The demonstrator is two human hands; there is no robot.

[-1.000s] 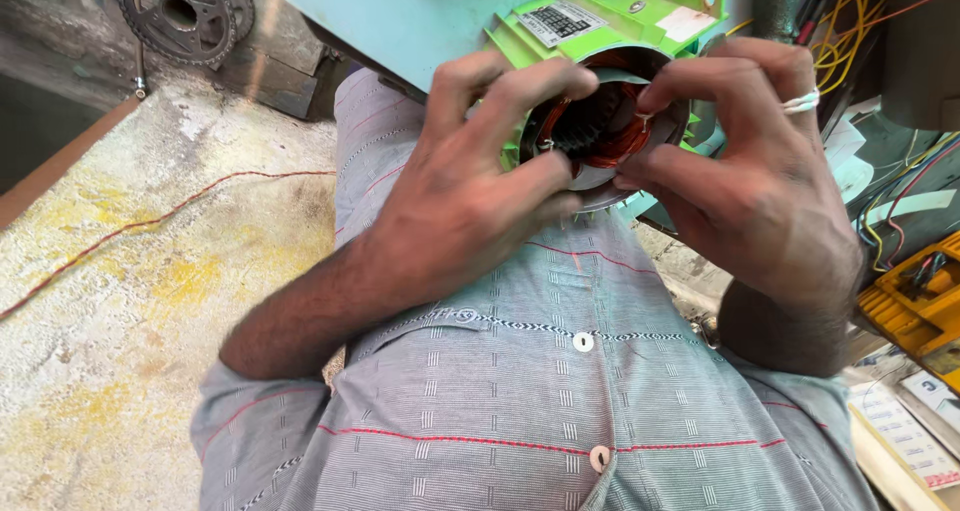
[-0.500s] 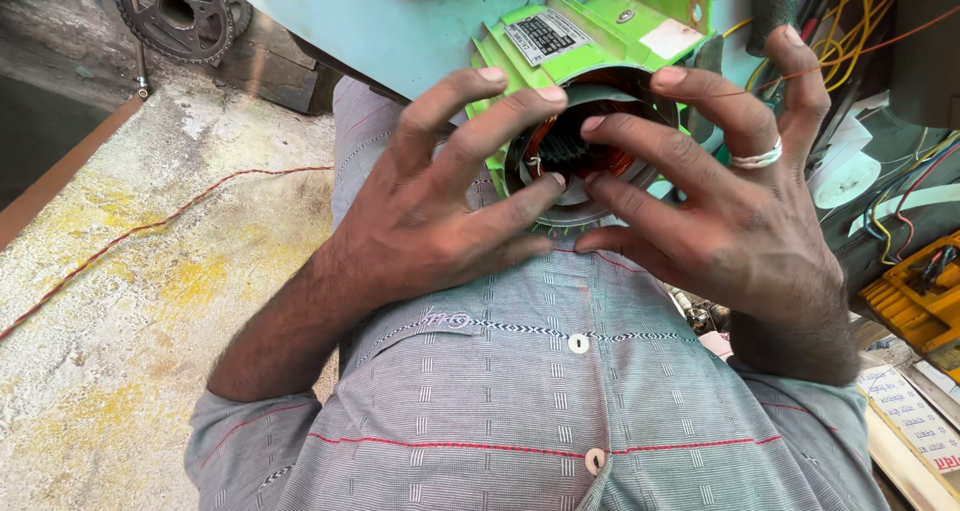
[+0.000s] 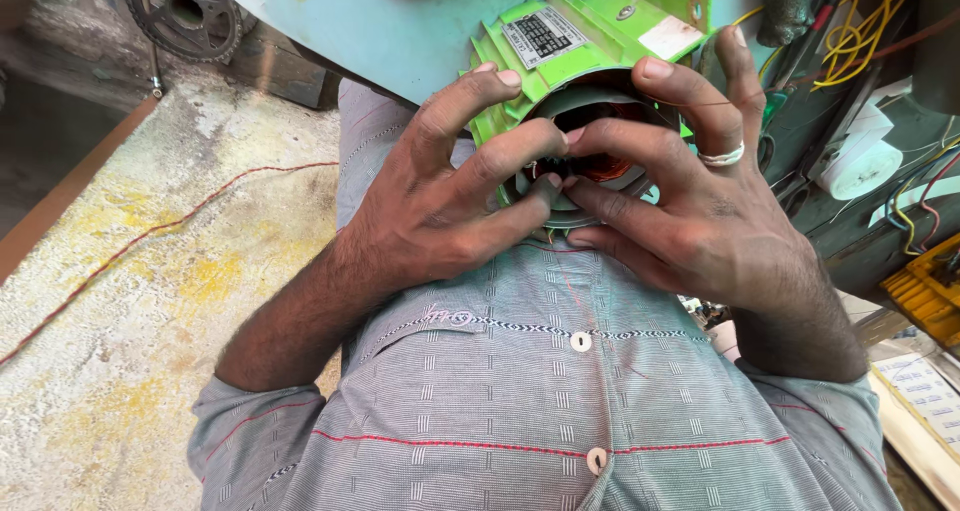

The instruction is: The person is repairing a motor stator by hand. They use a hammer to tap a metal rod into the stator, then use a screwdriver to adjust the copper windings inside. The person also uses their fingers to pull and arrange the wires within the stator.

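Head view, our left hand (image 3: 440, 206) and right hand (image 3: 690, 211) spread around the green motor (image 3: 590, 41) against our chest, fingertips (image 3: 548, 186) pressed into its open round end, copper windings (image 3: 605, 166) inside.

My own fingers cover most of the open mouth of the green motor housing (image 3: 600, 46); only a sliver of the copper winding (image 3: 608, 167) shows between them, so I cannot tell how it sits inside. The fingertips of my left hand (image 3: 440, 206) and right hand (image 3: 690, 211) crowd together at the bore, and what they pinch there is too small to make out. The housing's label plate (image 3: 545, 36) is too fine to read. The sprocket (image 3: 185, 11) is cut by the top edge, and the yellow wires (image 3: 860, 31) run out at the top right corner.
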